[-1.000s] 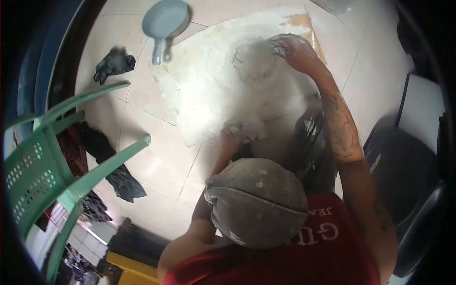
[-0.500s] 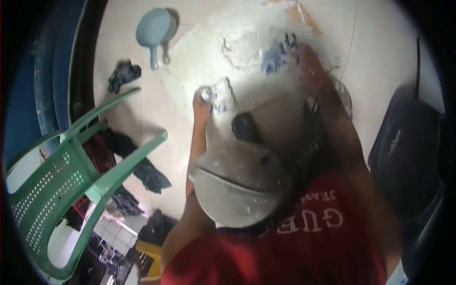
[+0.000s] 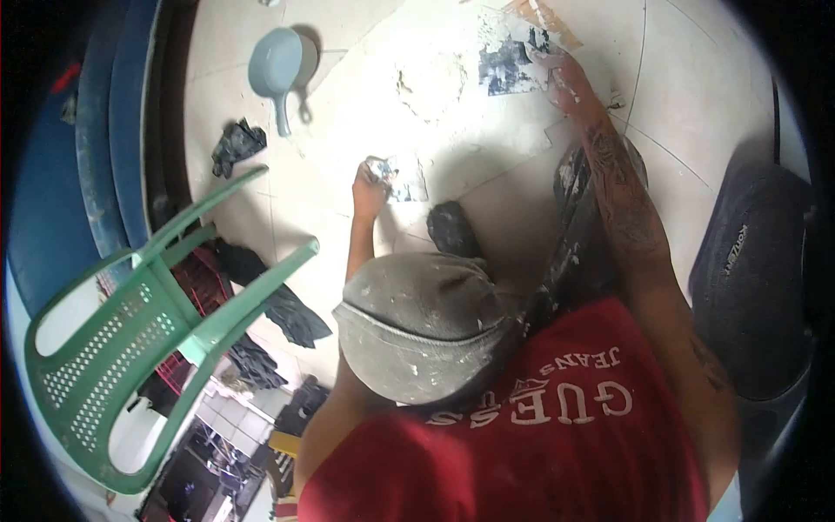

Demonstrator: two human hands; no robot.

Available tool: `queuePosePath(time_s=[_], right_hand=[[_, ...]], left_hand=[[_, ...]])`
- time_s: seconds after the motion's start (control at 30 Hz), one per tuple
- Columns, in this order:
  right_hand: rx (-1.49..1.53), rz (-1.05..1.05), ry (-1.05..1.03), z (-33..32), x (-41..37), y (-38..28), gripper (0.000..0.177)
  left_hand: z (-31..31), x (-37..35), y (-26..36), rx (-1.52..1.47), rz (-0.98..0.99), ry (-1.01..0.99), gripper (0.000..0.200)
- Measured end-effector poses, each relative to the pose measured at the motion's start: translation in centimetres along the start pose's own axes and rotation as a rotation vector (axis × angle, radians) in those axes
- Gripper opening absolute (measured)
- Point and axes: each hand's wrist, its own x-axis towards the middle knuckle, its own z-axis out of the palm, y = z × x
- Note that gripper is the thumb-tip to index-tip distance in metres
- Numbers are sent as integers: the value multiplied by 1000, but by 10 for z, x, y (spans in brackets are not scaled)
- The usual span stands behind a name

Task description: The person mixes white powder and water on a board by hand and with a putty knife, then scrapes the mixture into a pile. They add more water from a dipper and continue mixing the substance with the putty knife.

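My left hand (image 3: 373, 185), smeared white, is closed around the near edge of a small flat putty scraper (image 3: 407, 178) with white paste on its face. Farther out to the right, my right hand (image 3: 564, 80) grips a larger flat putty spreader (image 3: 511, 65), its dark face patched with white paste. A ragged ring of white paste (image 3: 432, 87) lies on the pale floor between the two. Below my hands are my bent knee in grey, paste-flecked cloth (image 3: 426, 326) and a dark shoe (image 3: 452, 228).
A grey pan with a handle (image 3: 277, 65) and a crumpled black bag (image 3: 237, 148) lie on the floor to the left. A green plastic chair (image 3: 113, 357) stands nearer. A brown cardboard piece (image 3: 548, 22) lies beyond the spreader; a dark Konzert case (image 3: 752, 278) stands at right.
My right hand has shifted slightly up and outward with the spreader, which now shows sharper. The left scraper has turned lower and flatter. The whole view has shifted a little.
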Motion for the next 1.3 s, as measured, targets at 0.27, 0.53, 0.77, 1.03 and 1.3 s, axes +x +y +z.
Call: queuePosePath(time_s=[0.27, 0.53, 0.77, 1.03, 1.3], right_hand=[[-620, -337, 73, -81, 23, 32, 27], [-940, -422, 142, -74, 33, 35, 34], [-784, -784, 7, -96, 30, 54, 25], [-658, -823, -97, -57, 10, 19, 31], [-478, -381, 36, -47, 8, 9, 26]], left_hand=[[-109, 36, 94, 766, 233, 878, 63], [-174, 131, 148, -155, -285, 37, 28], [-164, 181, 93, -313, -242, 7, 13], [-144, 138, 114, -320, -141, 132, 9], [-128, 79, 157, -213, -23, 94, 12]])
